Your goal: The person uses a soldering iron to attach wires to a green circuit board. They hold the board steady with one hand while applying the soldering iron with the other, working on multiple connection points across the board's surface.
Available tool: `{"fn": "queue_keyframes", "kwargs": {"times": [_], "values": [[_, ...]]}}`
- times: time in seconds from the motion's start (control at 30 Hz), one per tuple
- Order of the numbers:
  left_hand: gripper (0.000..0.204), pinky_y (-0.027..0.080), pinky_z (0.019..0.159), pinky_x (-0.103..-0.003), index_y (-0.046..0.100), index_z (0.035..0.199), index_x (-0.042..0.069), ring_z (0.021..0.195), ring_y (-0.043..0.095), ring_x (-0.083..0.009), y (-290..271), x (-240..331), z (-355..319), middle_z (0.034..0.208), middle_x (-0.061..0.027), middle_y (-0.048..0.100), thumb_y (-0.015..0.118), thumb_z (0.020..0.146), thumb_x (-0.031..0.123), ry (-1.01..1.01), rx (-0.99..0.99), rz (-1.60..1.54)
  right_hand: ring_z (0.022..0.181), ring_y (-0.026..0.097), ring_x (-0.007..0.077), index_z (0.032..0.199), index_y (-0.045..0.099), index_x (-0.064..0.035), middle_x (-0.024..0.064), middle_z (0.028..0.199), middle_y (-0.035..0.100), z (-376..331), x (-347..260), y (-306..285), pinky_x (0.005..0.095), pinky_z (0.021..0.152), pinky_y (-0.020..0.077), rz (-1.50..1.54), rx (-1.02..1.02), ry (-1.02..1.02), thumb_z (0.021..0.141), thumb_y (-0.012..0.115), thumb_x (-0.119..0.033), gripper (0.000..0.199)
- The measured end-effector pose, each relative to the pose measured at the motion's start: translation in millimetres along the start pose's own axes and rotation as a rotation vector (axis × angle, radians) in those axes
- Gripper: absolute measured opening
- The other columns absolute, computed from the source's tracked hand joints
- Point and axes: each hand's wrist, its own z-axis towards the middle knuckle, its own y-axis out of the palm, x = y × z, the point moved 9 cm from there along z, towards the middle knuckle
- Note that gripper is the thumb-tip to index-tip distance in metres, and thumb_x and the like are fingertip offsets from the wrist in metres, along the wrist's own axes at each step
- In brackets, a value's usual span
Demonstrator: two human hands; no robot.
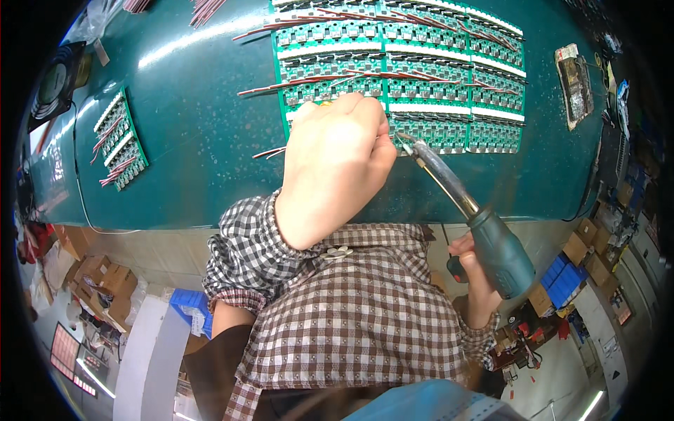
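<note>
My left hand (335, 158) is closed in a pinch over the lower left of a panel of green circuit boards (428, 90). Its fingertips are turned away, and what they hold is hidden. From behind the hand, thin red and white wire ends (269, 152) stick out to the left. My right hand (481, 284) grips the green handle of a soldering iron (500, 245). The iron's metal shaft slants up and left, its tip close to the left fingertips at the panel's bottom row. More red, black and white wires (295, 83) lie across the upper rows.
A smaller circuit board piece (121, 144) with wires lies at left on the green tabletop (203, 133). A black fan (56, 84) stands at the far left, its cable trailing forward. A worn flat block (574, 85) sits at right. Wire bundles (206, 10) lie at the top edge.
</note>
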Motion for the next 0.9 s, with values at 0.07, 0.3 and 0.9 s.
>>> {"fn": "queue_keyframes", "kwargs": {"times": [0.07,0.3,0.9], "values": [[0.012,0.038,0.057,-0.036,0.054,0.071,0.007,0.059,0.054,-0.0246,1,0,0,0.066,-0.0055,0.055,0.064,0.067,0.001,-0.003,-0.014,0.000,0.076,0.062,0.0246,0.090,0.061,0.0059,0.0154,0.082,0.063,1,-2,1,0.0368,0.070,0.0517,0.012,0.003,-0.014,0.082,0.064,-0.012,0.020],[0.012,0.039,0.059,-0.040,0.053,0.071,0.005,0.064,0.058,-0.0288,2,1,-1,0.068,-0.0092,0.057,0.064,0.067,0.003,-0.008,-0.036,-0.012,0.079,0.065,0.0178,0.107,0.058,0.0041,0.0108,0.086,0.067,2,5,-1,0.0308,0.073,0.0539,-0.008,-0.081,-0.087,0.074,0.077,-0.005,0.038],[0.013,0.038,0.057,-0.033,0.055,0.071,0.008,0.057,0.054,-0.0211,1,-1,-1,0.066,-0.0032,0.056,0.064,0.067,0.000,-0.012,-0.009,0.007,0.056,0.053,0.0108,0.096,0.061,0.0045,0.0126,0.082,0.064,-2,5,-4,0.0221,0.044,0.0386,0.010,0.024,0.017,0.084,0.064,-0.018,0.026]]}}
